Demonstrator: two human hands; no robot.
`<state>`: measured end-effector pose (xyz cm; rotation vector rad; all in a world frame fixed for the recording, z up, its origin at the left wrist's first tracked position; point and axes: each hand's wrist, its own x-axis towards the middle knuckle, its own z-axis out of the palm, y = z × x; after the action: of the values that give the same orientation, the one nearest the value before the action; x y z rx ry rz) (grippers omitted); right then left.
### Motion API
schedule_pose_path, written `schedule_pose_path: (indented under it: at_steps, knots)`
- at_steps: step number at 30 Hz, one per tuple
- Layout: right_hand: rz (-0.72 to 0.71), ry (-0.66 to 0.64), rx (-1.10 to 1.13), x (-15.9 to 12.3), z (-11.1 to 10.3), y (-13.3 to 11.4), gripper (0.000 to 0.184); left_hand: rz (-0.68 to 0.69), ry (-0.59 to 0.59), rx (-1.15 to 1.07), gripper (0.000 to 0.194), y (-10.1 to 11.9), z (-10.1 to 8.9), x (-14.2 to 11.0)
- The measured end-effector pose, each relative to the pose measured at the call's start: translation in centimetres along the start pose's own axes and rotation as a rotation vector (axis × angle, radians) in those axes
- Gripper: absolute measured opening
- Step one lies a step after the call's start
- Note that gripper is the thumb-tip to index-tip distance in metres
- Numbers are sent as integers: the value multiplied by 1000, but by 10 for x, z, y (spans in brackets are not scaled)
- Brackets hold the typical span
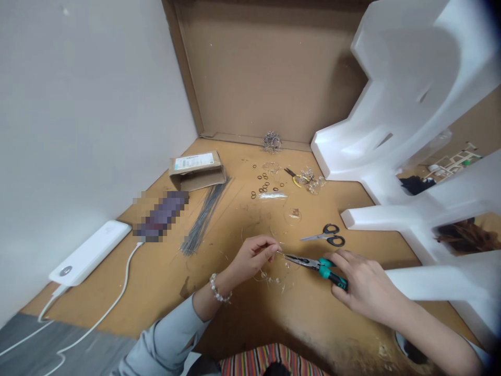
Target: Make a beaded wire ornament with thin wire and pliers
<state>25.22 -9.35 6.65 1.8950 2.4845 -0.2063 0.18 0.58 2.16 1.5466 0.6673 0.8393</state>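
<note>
My left hand [254, 254] is pinched shut on a thin wire with clear beads [274, 278] that loops down onto the brown table [164, 271]. My right hand [358, 284] is closed round the teal handles of a pair of needle-nose pliers [313, 263]. The pliers' tip points left and meets the wire right at my left fingertips. A bead bracelet sits on my left wrist.
Black-handled scissors [326, 236] lie just behind the pliers. A bundle of grey wires [203, 214], a small cardboard box [197, 169], small dark rings [264, 187], yellow pliers [293, 177] and clear bead clusters [272, 141] lie farther back. A white power bank [90, 252] with cable is left; white foam blocks [415, 156] stand right.
</note>
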Motion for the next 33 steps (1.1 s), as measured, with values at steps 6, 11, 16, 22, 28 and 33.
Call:
schedule_pose_path:
  at_steps: [6,11,16,22,28,33]
  knots:
    - [-3,-6,3,0,-1,-1,31,1,-18,0,25,-4,1,-1]
    - [-5,-11,1,0,-1,-1,32,2,-22,25,27,-3,1,-1]
    - [-2,-17,-2,0,0,-2,30,-1,-19,23,29,-4,2,-1]
    - [15,-45,6,-2,-3,-3,30,28,-38,17,27,-6,2,-1]
    - [27,-62,25,-2,-2,-5,28,37,-22,28,26,-3,3,-1]
    - [49,-77,38,-1,-3,-6,28,59,0,19,25,-3,3,-2]
